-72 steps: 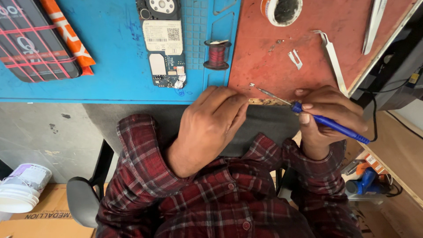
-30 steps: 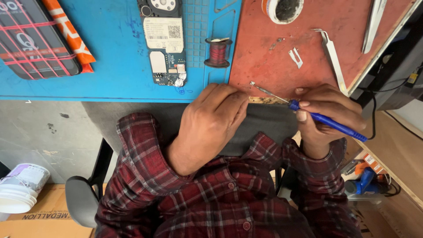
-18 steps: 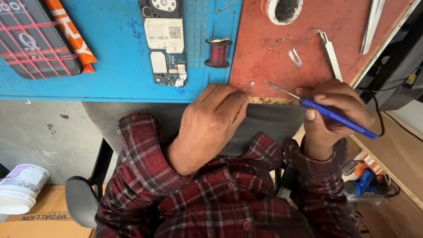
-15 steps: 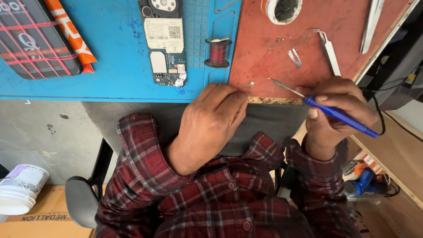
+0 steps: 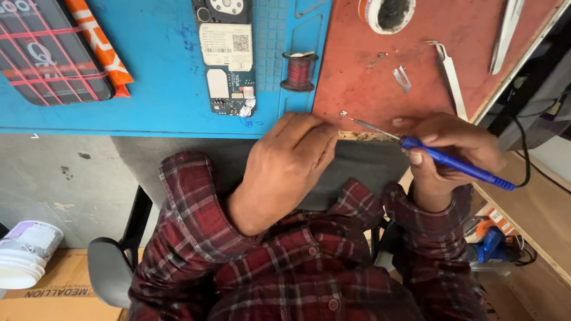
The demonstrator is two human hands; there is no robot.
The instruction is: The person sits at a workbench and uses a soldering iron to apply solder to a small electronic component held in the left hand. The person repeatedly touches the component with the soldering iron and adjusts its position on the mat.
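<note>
Head view shows the right hand [image 5: 455, 151] clamped on a blue soldering iron [image 5: 452, 161], whose tip has swung back down from the red mat [image 5: 380, 89] toward a tiny metal part [image 5: 344, 113] at the mat's edge, so the soldering work goes on. Left hand [image 5: 285, 163] stays curled at the bench edge, fingertips beside that part; whether it pinches anything I cannot tell. Beyond it lie an opened phone board [image 5: 229, 56] with a pale rectangular label, a red wire spool [image 5: 299, 71], and an orange packet [image 5: 98, 44] far left.

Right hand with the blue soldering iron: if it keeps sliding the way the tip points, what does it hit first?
Probably the small metal piece just beyond the tip of the soldering iron held by the right hand, beside the left hand's fingertips. Depth is unclear, so the tip may pass above it.
</note>
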